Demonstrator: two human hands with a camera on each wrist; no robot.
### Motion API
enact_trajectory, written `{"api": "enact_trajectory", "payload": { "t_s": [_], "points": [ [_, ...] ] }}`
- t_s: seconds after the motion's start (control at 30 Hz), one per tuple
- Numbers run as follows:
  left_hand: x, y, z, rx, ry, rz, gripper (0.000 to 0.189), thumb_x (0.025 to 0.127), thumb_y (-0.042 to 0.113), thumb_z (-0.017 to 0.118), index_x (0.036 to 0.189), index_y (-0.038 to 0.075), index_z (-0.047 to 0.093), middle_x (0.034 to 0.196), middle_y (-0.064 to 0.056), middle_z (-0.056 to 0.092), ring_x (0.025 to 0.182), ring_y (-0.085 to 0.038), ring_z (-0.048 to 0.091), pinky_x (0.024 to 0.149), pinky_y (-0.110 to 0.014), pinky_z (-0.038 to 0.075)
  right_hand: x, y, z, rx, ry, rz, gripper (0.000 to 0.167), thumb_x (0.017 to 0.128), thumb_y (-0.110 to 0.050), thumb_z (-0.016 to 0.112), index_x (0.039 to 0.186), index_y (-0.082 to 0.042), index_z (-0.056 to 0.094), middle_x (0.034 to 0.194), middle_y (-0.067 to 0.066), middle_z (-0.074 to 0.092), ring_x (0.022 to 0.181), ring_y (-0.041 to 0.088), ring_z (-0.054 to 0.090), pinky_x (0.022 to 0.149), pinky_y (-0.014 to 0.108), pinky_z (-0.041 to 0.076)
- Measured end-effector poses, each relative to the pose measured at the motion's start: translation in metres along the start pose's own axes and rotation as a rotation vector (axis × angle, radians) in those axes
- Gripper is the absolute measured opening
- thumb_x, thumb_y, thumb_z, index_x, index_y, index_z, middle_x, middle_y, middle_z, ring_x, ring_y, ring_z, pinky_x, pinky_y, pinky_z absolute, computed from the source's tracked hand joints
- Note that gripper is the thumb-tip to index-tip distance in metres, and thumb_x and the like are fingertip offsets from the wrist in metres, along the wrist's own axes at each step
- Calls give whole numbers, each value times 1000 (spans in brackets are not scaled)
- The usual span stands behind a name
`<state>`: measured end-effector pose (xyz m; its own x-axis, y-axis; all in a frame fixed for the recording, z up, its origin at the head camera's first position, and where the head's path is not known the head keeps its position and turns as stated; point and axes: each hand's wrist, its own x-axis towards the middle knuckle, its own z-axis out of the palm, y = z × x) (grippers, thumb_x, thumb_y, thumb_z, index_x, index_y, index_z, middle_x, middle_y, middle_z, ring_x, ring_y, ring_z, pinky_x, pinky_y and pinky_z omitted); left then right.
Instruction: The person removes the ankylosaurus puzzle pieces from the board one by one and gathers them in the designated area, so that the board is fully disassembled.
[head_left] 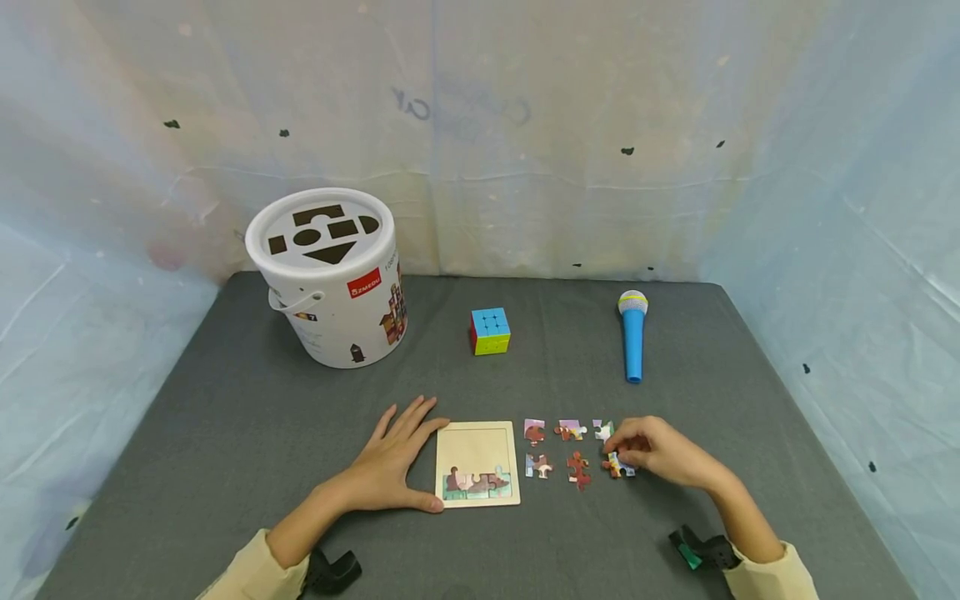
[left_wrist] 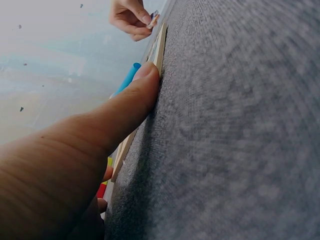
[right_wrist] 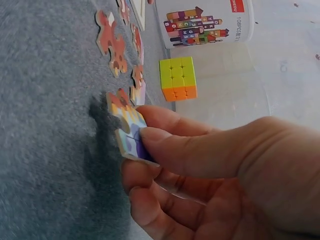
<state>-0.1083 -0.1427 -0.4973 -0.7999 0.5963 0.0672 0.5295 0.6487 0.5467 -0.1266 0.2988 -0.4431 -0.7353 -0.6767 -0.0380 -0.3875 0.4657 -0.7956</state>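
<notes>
My right hand (head_left: 663, 451) pinches a jigsaw puzzle piece (right_wrist: 131, 131) between thumb and fingers. In the right wrist view this piece is tilted and held just above the cloth, its shadow beside it. My left hand (head_left: 392, 468) lies with fingers spread at the left side of a wooden puzzle tray (head_left: 474, 442), thumb and index finger touching its edge. Along the tray's lower part, fitted pieces (head_left: 477, 484) form a row. Right of the tray lie several loose pieces, among them a reddish-brown one (head_left: 578, 470) and a pink-edged one (head_left: 534, 431).
A white lidded bucket (head_left: 330, 308) with shape cut-outs stands at the back left. Behind the tray sits a puzzle cube (head_left: 491, 332). A blue toy microphone (head_left: 633, 342) lies at the back right. Pale sheeting (head_left: 480, 217) encloses the grey cloth-covered table (head_left: 525, 550).
</notes>
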Motion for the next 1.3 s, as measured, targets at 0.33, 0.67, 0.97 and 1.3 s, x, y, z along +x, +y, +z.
{"api": "enact_trajectory", "payload": {
  "t_s": [0.33, 0.67, 0.97, 1.3],
  "points": [
    [0, 0, -1, 7, -11, -11, 112, 67, 73, 76, 154, 15, 35, 164, -16, 16, 152, -35, 6, 116, -63, -1, 3, -1, 5, 8, 5, -11, 15, 90, 8, 65, 100, 4, 74, 82, 7, 62, 69, 9, 57, 56, 23, 48],
    [-1, -1, 0, 14, 0, 2, 112, 67, 73, 77, 154, 16, 35, 164, -17, 17, 152, -36, 8, 115, -64, 0, 5, -3, 8, -34, 0, 63, 15, 90, 4, 68, 103, 3, 74, 86, 5, 64, 70, 7, 57, 59, 24, 50],
    [-1, 1, -2, 9, -6, -3, 110, 68, 74, 76, 153, 16, 36, 163, -17, 18, 152, -36, 8, 115, -65, 0, 9, -6, 12, -80, 32, 122, 16, 83, 6, 74, 91, -4, 64, 79, 0, 60, 67, 6, 52, 57, 24, 46],
    [0, -1, 1, 15, -24, -22, 114, 67, 76, 75, 155, 18, 33, 165, -14, 14, 153, -31, 4, 117, -61, -3, 9, -11, 17, -197, 92, 137, 20, 79, 4, 79, 84, -7, 63, 74, -5, 55, 63, 2, 49, 55, 24, 46]
  ]
}}
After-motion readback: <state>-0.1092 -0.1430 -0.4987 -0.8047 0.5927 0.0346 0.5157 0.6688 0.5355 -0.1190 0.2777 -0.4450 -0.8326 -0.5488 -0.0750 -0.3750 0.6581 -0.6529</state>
